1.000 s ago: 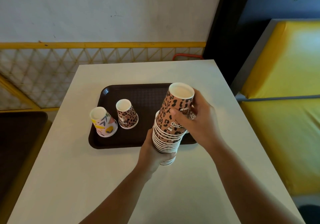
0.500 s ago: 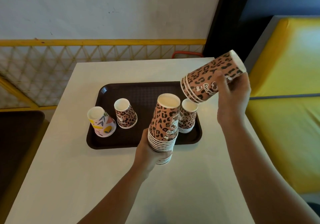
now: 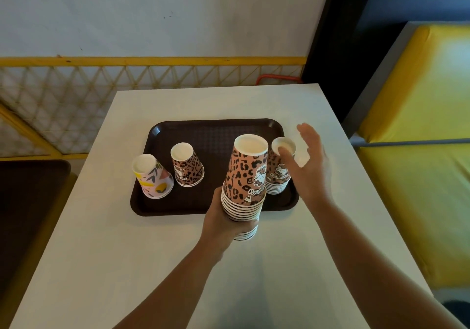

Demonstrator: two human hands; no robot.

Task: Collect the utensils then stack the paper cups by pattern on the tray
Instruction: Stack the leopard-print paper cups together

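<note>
A dark brown tray (image 3: 216,130) lies on the white table (image 3: 165,265). My left hand (image 3: 221,224) grips the lower rims of a tall upside-down stack of leopard-print cups (image 3: 245,183), held at the tray's near edge. Behind it on the tray's right side stands a shorter leopard stack (image 3: 278,173). My right hand (image 3: 309,166) hovers beside that short stack with fingers spread, thumb at its top, holding nothing. A single leopard cup (image 3: 187,167) and a floral cup (image 3: 151,177) stand upside down on the tray's left part.
A yellow lattice railing (image 3: 152,74) runs behind the table. A yellow padded bench (image 3: 419,150) lies to the right. A dark seat (image 3: 25,214) sits at the left. No utensils are visible.
My right hand lifted several leopard cups off the tall stack, swung them up to the right, then set them on the short stack on the tray and let go.
</note>
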